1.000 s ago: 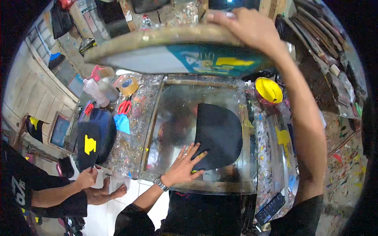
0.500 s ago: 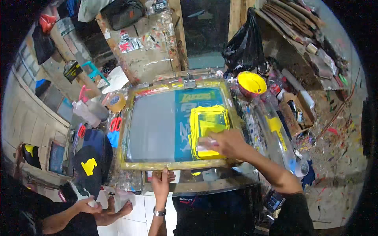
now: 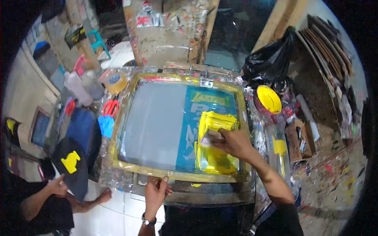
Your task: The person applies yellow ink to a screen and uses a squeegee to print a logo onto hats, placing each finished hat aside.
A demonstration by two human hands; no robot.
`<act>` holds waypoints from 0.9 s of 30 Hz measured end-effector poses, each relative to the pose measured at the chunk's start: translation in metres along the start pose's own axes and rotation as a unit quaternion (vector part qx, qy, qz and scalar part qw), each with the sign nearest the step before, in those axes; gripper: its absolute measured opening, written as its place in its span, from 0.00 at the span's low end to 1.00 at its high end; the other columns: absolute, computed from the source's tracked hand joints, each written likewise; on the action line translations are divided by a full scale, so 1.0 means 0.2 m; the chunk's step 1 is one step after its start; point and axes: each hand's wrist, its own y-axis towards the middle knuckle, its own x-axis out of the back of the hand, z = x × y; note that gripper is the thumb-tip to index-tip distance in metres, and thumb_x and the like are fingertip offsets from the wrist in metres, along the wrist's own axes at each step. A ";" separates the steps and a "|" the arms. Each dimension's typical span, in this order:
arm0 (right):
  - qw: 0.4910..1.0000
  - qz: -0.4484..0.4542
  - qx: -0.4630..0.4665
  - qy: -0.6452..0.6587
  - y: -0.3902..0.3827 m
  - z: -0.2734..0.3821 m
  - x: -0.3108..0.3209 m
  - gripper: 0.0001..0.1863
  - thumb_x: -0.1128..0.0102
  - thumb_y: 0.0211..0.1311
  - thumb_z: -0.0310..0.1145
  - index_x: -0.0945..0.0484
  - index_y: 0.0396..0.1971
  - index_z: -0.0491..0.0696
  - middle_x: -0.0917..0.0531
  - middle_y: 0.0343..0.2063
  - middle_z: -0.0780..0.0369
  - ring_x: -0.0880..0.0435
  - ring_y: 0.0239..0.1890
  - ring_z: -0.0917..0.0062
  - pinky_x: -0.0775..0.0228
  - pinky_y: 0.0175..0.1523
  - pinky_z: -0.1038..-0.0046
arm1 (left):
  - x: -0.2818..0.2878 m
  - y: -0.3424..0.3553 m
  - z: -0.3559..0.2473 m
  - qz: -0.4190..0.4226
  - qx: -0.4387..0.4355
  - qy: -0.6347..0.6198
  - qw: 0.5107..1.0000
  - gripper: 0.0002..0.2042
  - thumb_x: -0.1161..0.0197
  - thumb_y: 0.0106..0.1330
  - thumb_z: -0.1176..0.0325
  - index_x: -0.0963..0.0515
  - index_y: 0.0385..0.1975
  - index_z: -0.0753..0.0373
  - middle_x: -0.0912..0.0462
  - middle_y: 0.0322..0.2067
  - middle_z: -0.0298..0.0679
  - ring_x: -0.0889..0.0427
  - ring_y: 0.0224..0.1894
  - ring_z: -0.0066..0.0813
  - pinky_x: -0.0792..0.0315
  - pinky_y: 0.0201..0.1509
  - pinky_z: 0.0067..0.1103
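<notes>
A silk-screen frame (image 3: 136, 167) with a grey and teal mesh lies in front of me. My left hand (image 3: 155, 192) grips its near edge, thumb on top and fingers bent beneath. In my right hand (image 3: 235, 146) is a small squeegee (image 3: 211, 137), mostly covered by the fingers. Its blade meets the mesh within a rectangle of wet yellow ink (image 3: 218, 162) on the teal part. A metal clamp (image 3: 206, 83) sits at the frame's far edge. What lies under the mesh is hidden.
A bowl of yellow ink (image 3: 269, 99) stands to the right, near a black plastic bag (image 3: 267, 61). At left lie red scissors (image 3: 110, 107), a tape roll (image 3: 115, 83) and bottles (image 3: 78, 87). A co-worker's hand (image 3: 58, 186) holds dark fabric with a yellow print (image 3: 71, 161).
The squeegee has moved away from the near edge, up the yellow rectangle. My left hand stays on the frame. The whole view has shifted, and the co-worker's dark fabric has moved.
</notes>
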 end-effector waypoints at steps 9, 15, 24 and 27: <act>0.976 -0.080 -0.194 0.056 0.00 -0.17 0.00 0.29 0.41 0.59 0.31 0.41 0.56 0.37 0.18 0.34 0.40 0.18 0.38 0.43 0.25 0.41 0.51 | 0.01 0.02 -0.01 0.032 0.028 -0.050 0.998 0.17 0.41 0.71 0.65 0.35 0.47 0.72 0.19 0.25 0.45 0.17 0.23 0.29 0.21 0.24 0.23; 0.946 -0.159 -0.254 -0.128 0.14 -0.32 0.02 0.23 0.41 0.58 0.31 0.37 0.50 0.38 0.18 0.29 0.40 0.19 0.34 0.40 0.26 0.39 0.49 | 0.02 0.02 -0.05 0.040 0.062 -0.050 0.996 0.16 0.40 0.70 0.67 0.33 0.44 0.76 0.18 0.25 0.46 0.16 0.24 0.28 0.20 0.25 0.22; 0.977 -0.198 -0.076 0.008 0.30 -0.20 -0.08 0.18 0.47 0.67 0.41 0.35 0.49 0.46 0.19 0.28 0.39 0.20 0.32 0.40 0.30 0.35 0.46 | 0.03 0.02 -0.04 0.045 0.057 -0.030 0.997 0.18 0.40 0.70 0.67 0.34 0.45 0.78 0.18 0.25 0.46 0.15 0.24 0.28 0.19 0.25 0.24; 0.985 -0.140 -0.092 -0.032 0.38 -0.13 -0.07 0.19 0.50 0.69 0.41 0.37 0.51 0.46 0.20 0.27 0.38 0.20 0.32 0.40 0.30 0.36 0.45 | 0.03 0.03 -0.03 0.070 0.062 -0.015 0.995 0.18 0.43 0.72 0.67 0.38 0.51 0.74 0.19 0.27 0.48 0.16 0.26 0.31 0.19 0.26 0.25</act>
